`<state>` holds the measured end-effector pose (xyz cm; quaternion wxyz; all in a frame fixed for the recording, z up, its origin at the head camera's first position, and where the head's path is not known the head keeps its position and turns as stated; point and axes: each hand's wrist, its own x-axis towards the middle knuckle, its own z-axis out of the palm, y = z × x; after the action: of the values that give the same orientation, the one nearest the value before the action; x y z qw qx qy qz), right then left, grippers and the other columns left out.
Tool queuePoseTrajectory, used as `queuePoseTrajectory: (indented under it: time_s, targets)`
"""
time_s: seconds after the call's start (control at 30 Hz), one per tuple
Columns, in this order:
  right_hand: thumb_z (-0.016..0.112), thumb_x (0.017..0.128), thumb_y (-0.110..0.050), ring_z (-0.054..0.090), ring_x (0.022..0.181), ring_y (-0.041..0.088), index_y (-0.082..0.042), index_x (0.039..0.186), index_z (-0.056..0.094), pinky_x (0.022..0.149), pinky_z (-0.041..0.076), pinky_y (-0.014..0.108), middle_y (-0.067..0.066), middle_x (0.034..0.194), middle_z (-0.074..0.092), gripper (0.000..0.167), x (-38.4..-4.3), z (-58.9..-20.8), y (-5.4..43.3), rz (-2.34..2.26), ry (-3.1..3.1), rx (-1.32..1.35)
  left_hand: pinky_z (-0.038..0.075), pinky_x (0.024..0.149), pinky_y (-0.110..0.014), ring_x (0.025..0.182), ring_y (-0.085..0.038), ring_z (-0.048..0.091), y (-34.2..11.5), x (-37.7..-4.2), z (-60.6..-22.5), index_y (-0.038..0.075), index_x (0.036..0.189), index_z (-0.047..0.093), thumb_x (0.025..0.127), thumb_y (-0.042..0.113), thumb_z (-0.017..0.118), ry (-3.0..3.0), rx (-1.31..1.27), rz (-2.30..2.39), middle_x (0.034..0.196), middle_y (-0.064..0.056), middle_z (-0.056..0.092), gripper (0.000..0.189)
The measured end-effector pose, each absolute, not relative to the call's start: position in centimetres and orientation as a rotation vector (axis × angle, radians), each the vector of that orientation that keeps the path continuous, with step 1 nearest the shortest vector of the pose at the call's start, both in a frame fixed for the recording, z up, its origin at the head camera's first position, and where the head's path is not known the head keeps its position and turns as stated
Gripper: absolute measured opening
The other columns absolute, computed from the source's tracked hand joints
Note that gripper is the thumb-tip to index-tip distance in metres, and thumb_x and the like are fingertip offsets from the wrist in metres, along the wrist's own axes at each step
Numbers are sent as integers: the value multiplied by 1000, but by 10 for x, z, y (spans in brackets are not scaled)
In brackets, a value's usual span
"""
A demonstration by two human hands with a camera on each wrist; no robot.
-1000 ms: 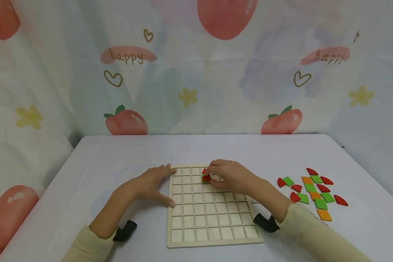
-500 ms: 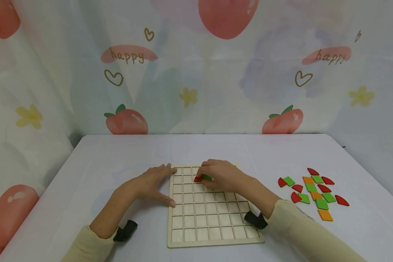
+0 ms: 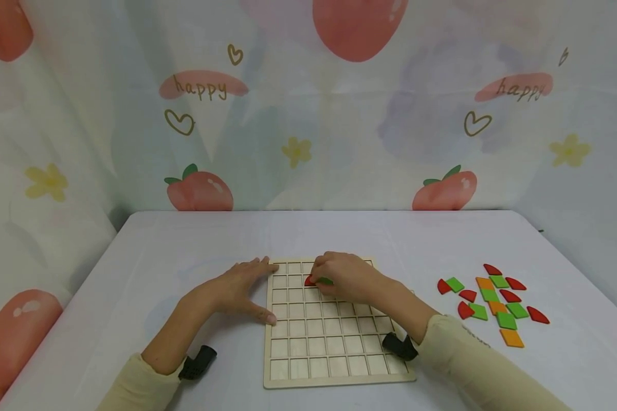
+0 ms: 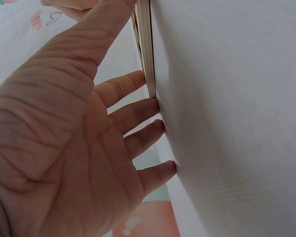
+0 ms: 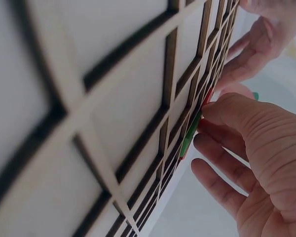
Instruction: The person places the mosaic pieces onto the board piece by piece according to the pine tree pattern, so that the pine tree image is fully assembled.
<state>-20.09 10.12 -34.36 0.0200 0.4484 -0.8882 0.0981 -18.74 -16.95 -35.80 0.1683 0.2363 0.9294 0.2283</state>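
A wooden grid board lies on the white table. Spread fingers and thumb of my left hand touch its left edge. In the left wrist view that hand has its palm toward the camera, with fingertips down at the table by the board's side. My right hand is low over the board's far rows, pinching a red quarter-circle tile between thumb and fingers. Right beside it, partly hidden under the fingers, is a green square tile; the right wrist view shows that green tile at the grid.
To the right of the board lie several loose red quarter-circle, green square and orange square tiles, among them an orange tile and a red tile. A patterned curtain hangs behind the table. Black wrist cameras sit below both wrists.
My right hand has shifted slightly left with the red tile, from over the green tile to the cell left of it. The left hand stays at the board's edge.
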Motion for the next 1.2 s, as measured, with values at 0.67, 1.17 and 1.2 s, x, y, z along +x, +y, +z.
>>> queuePoseTrajectory:
  time_s: [0.67, 1.17, 1.2]
  targets:
    - [76, 91, -10, 67, 98, 17, -11, 104, 77, 80, 59, 33, -1, 106, 72, 14, -194, -341, 147, 340, -2750, 1224, 18, 125, -57, 155, -37, 23, -167, -185, -358, 10, 155, 42, 71, 49, 92, 2674, 672, 622, 165, -19, 31, 106]
    - [73, 93, -11, 68, 102, 20, -12, 105, 76, 83, 59, 41, -3, 107, 71, 13, -184, -335, 206, 393, -2745, 1010, 16, 126, -56, 156, -36, 21, -168, -186, -360, 12, 157, 41, 71, 50, 92, 2670, 652, 637, 166, -17, 29, 107]
    - [73, 92, -10, 68, 102, 21, -12, 105, 76, 83, 59, 42, -3, 106, 71, 13, -183, -335, 211, 395, -2741, 997, 16, 126, -56, 156, -36, 21, -167, -186, -361, 12, 157, 41, 71, 51, 92, 2669, 655, 634, 166, -17, 29, 107]
